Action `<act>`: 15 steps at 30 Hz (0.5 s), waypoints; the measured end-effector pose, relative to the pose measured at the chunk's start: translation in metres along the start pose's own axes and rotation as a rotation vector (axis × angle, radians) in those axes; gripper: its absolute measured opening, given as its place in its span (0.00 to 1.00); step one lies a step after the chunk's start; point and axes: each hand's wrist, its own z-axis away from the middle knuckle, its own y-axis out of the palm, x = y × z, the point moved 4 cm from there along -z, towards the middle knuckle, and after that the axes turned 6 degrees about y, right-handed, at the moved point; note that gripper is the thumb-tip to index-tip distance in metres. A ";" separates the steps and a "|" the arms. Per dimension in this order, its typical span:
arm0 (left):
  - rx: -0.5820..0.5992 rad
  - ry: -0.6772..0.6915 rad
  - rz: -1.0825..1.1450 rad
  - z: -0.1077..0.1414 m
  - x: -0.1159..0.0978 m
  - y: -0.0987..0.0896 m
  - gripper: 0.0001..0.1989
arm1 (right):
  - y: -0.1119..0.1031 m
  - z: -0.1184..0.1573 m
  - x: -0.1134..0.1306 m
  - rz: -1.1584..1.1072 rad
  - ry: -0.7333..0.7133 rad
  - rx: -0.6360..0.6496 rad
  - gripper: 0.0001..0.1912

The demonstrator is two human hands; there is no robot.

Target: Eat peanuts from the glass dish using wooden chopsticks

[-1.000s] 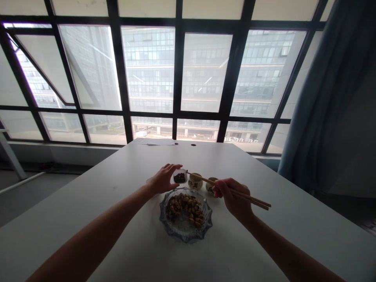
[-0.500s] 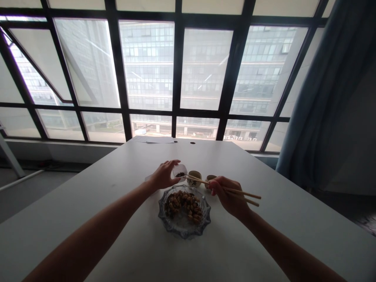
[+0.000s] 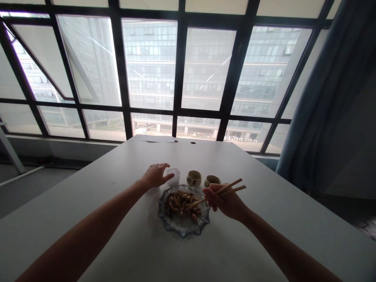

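My left hand (image 3: 155, 175) is beside a small clear plastic cup (image 3: 174, 177), fingers apart, with the thumb overlapping the cup's near left side. I cannot tell if it touches the cup, which stands upright on the table. In my right hand (image 3: 225, 199) is a pair of wooden chopsticks (image 3: 197, 203), slanting down to the left. Their tips are among the brown nuts, perhaps peanuts (image 3: 176, 200), in a scalloped glass bowl (image 3: 184, 232). Behind the bowl stand a small tea cup with dark characters (image 3: 194, 179) and a second tea cup (image 3: 212, 180), partly hidden by my right hand.
Another clear item (image 3: 154, 190) shows partly beneath my left hand. A white table (image 3: 117, 219) runs forward to a large window wall (image 3: 179, 78). Papers (image 3: 152, 138) lie at its far edge. A blue curtain (image 3: 311, 117) hangs at the right.
The clear cup, tilted in my left hand with dark bits inside, now stands upright, and that hand has moved left. The chopsticks have swung from the cup down into the bowl of nuts.
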 end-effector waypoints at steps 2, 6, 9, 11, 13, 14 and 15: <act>-0.053 -0.033 -0.026 0.009 0.007 -0.005 0.25 | 0.005 -0.001 -0.003 0.022 -0.069 -0.016 0.27; -0.165 -0.099 -0.005 0.032 0.024 -0.010 0.26 | 0.005 0.001 -0.001 0.084 -0.188 -0.108 0.25; -0.250 -0.105 0.027 0.049 0.034 -0.007 0.25 | -0.003 0.004 0.006 0.027 -0.179 -0.140 0.25; -0.309 -0.096 0.061 0.059 0.038 -0.004 0.24 | -0.007 0.006 0.012 -0.036 -0.102 -0.096 0.26; -0.368 -0.092 0.098 0.066 0.041 0.001 0.25 | -0.007 0.008 0.016 -0.068 -0.006 0.011 0.27; -0.392 -0.097 0.116 0.068 0.043 0.003 0.25 | -0.006 0.008 0.017 -0.070 0.027 0.069 0.27; -0.408 -0.104 0.133 0.070 0.044 0.006 0.25 | -0.004 0.009 0.019 -0.064 0.046 0.115 0.27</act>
